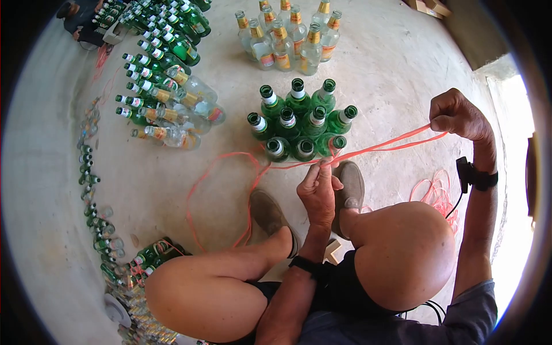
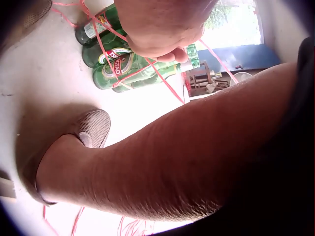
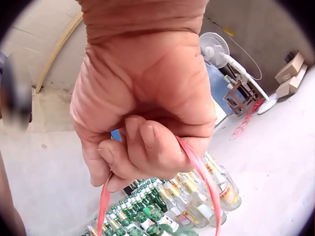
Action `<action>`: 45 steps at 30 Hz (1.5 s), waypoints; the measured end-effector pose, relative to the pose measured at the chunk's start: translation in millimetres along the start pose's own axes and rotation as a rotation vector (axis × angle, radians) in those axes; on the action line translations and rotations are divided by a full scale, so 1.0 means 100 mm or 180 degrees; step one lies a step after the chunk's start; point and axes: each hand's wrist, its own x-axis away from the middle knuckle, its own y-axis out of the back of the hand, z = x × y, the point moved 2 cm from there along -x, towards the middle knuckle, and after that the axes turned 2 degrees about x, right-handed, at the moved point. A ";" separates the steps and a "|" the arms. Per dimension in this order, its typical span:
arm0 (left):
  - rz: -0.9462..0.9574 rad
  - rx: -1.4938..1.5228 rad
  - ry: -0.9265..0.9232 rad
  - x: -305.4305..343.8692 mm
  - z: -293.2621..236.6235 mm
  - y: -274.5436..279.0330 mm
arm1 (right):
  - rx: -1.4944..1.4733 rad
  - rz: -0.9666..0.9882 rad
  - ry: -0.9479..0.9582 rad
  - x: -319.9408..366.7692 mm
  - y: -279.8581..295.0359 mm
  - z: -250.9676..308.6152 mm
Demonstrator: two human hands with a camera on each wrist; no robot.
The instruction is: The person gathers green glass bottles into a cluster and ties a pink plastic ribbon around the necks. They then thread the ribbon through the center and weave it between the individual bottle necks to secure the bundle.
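Observation:
A cluster of green glass bottles [image 1: 313,122] stands upright on the floor before my feet. Pink plastic twine [image 1: 397,141] runs from the front right bottle out to my raised right hand [image 1: 463,117]. That hand grips the twine with curled fingers, and in the right wrist view two strands [image 3: 208,184] hang from it. Close by the front bottles, my left hand [image 1: 319,192] pinches the twine between thumb and finger. The left wrist view shows strands crossing around the labelled green bottles [image 2: 117,66], partly hidden by the hand.
Clear bottles with yellow necks [image 1: 282,43] stand beyond the green cluster. More grouped bottles [image 1: 164,92] fill the left side. A twine loop [image 1: 192,190] lies left of my shoe [image 1: 270,214], and a loose pile of twine [image 1: 437,198] sits right of my knee.

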 end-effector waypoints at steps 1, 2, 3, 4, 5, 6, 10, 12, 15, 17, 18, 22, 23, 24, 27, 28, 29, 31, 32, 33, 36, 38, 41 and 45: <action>0.0004 0.0005 0.0016 0.00 -0.01 0.00 | 0.0092 0.0047 0.0089 0.00 0.08 -0.05; -0.0003 -0.0006 0.0018 0.00 -0.01 -0.01 | 0.0181 0.0092 0.0173 0.00 0.14 -0.09; -0.0007 -0.0017 0.0022 0.00 -0.01 -0.01 | 0.0336 0.0012 0.0159 0.00 0.15 -0.07; -0.0010 -0.0028 0.0024 0.01 -0.02 -0.02 | 0.0491 -0.0069 0.0146 -0.02 0.14 -0.04; -0.0037 0.0006 0.0011 0.01 -0.02 -0.01 | 0.0647 -0.0152 0.0136 -0.03 0.14 0.00; -0.0063 0.0040 -0.0003 0.01 -0.01 0.00 | 0.0490 -0.0143 0.0307 -0.06 0.09 0.06; -0.0151 0.0108 -0.0002 0.01 -0.01 0.02 | 0.0002 -0.0093 0.1062 -0.31 -0.23 0.33; -0.0214 0.0032 0.0109 0.04 -0.03 0.02 | -0.0230 -0.0110 0.1366 -0.53 -0.40 0.45; -0.0315 0.0106 0.0122 0.04 -0.08 0.00 | -0.0461 -0.0058 0.1519 -0.91 -0.63 0.67; -0.0397 0.0162 0.0067 0.03 -0.08 0.02 | -0.0460 -0.0007 0.1765 -1.17 -0.81 0.78; -0.0441 0.0164 0.0031 0.03 -0.08 0.04 | -0.0425 0.0011 0.1893 -1.28 -0.89 0.87; -0.0619 0.0307 -0.0010 0.00 -0.13 0.07 | -0.0325 0.0410 0.2076 -1.59 -1.22 1.18; -0.0646 0.0328 -0.0009 -0.01 -0.14 0.08 | -0.0231 0.0422 0.2155 -1.68 -1.28 1.24; -0.0674 0.0349 -0.0004 -0.02 -0.15 0.09 | -0.0235 0.0339 0.2335 -1.76 -1.36 1.28; -0.0767 0.0492 -0.0002 -0.08 -0.11 0.15 | 0.0088 0.0239 0.2367 -1.97 -1.49 1.39; -0.0800 0.0549 0.0000 -0.10 -0.08 0.17 | 0.0246 0.0230 0.2290 -2.04 -1.51 1.41; -0.0832 0.0597 0.0008 -0.11 -0.07 0.17 | 0.0466 0.0191 0.2366 -2.10 -1.52 1.44; -0.0892 0.0691 0.0024 -0.13 -0.07 0.17 | 0.1019 0.0003 0.2569 -2.25 -1.55 1.48; -0.0912 0.0702 0.0026 -0.14 -0.07 0.16 | 0.1299 -0.0094 0.2663 -2.32 -1.58 1.50; -0.0934 0.0712 0.0024 -0.15 -0.07 0.15 | 0.1379 -0.0103 0.2642 -2.38 -1.61 1.51; -0.0971 0.0777 0.0038 -0.20 -0.09 0.13 | 0.1583 -0.0123 0.2550 -2.53 -1.66 1.54; -0.0986 0.0829 0.0042 -0.22 -0.09 0.13 | 0.1679 -0.0113 0.2453 -2.61 -1.66 1.54; -0.0990 0.0873 0.0021 -0.25 -0.07 0.13 | 0.1824 0.0063 0.2116 -2.74 -1.62 1.52; -0.0974 0.0841 -0.0030 -0.27 -0.04 0.15 | 0.1607 0.0267 0.1830 -2.92 -1.57 1.39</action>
